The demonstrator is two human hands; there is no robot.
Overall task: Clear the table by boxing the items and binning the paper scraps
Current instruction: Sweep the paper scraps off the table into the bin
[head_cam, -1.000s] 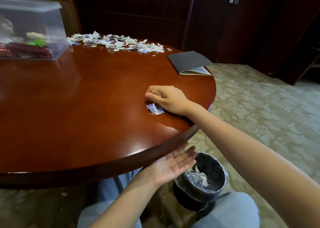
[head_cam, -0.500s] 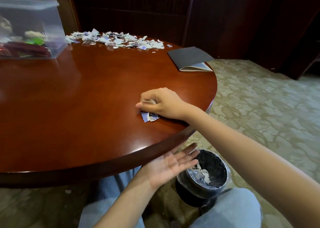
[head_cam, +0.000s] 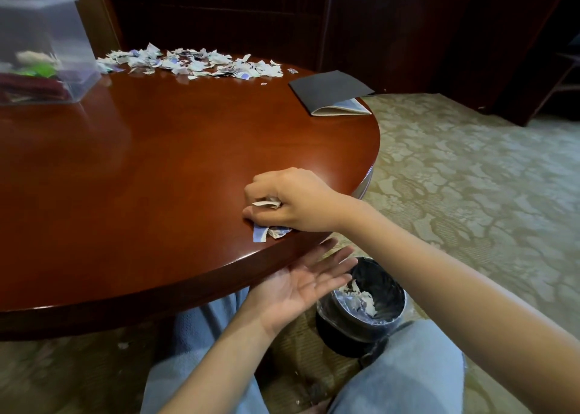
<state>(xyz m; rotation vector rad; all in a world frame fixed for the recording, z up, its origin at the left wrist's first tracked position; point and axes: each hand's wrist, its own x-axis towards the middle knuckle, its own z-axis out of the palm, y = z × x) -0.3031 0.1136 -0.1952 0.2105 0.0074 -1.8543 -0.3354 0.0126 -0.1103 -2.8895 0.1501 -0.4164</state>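
Scraps (head_cam: 270, 232) lie at the near surface (head_cam: 157, 162) edge, some clutched in the right hand (head_cam: 295, 200). Cup the flat, spread left hand (head_cam: 298, 285) beneath.

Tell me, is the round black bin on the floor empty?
Not empty. Torn white paper scraps lie inside the round black bin, covering only part of its dark inside.

A long heap of torn white and blue scraps (head_cam: 194, 63) lies along the far edge of the table (head_cam: 157, 162), and a few more are bunched at the near edge in the curled right hand (head_cam: 292, 200). The clear box (head_cam: 62, 46) stands far left with red, green and pale items inside. The black-lined bin (head_cam: 394, 314), upright on the floor by the near edge, holds some scraps.
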